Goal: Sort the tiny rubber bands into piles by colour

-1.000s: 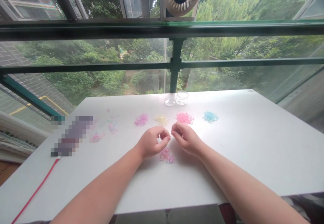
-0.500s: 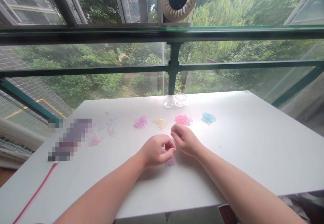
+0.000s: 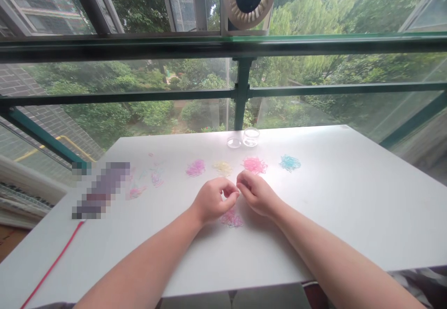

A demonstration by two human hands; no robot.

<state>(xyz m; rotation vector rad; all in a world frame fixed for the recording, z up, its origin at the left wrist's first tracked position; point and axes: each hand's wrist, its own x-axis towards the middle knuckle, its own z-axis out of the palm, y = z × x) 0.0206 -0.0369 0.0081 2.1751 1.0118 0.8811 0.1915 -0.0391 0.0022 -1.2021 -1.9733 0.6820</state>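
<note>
My left hand (image 3: 213, 200) is closed in a pinch, thumb against the fingertips. Its fingertips meet those of my right hand (image 3: 257, 193), which is curled closed as well. Anything between the fingers is too small to make out. Just below the fingertips lies a pile of pink and purple bands (image 3: 232, 218), thin and small like rubber bands. Beyond the hands lie sorted heaps: purple bands (image 3: 195, 168), yellow bands (image 3: 222, 168), pink bands (image 3: 254, 165) and teal bands (image 3: 290, 162). The pink heap is closest to my right hand.
A clear round jar (image 3: 251, 137) and a clear lid (image 3: 234, 143) stand at the back of the white table (image 3: 349, 206). Loose mixed bands (image 3: 156, 177) lie to the left, beside a blurred-out object (image 3: 101, 190) with a red cord (image 3: 52, 264). A green railing (image 3: 139, 95) runs behind.
My left hand has shifted slightly up and away from me, uncovering more of the pink and purple pile. My right hand has hardly moved. The view has shifted a little.
</note>
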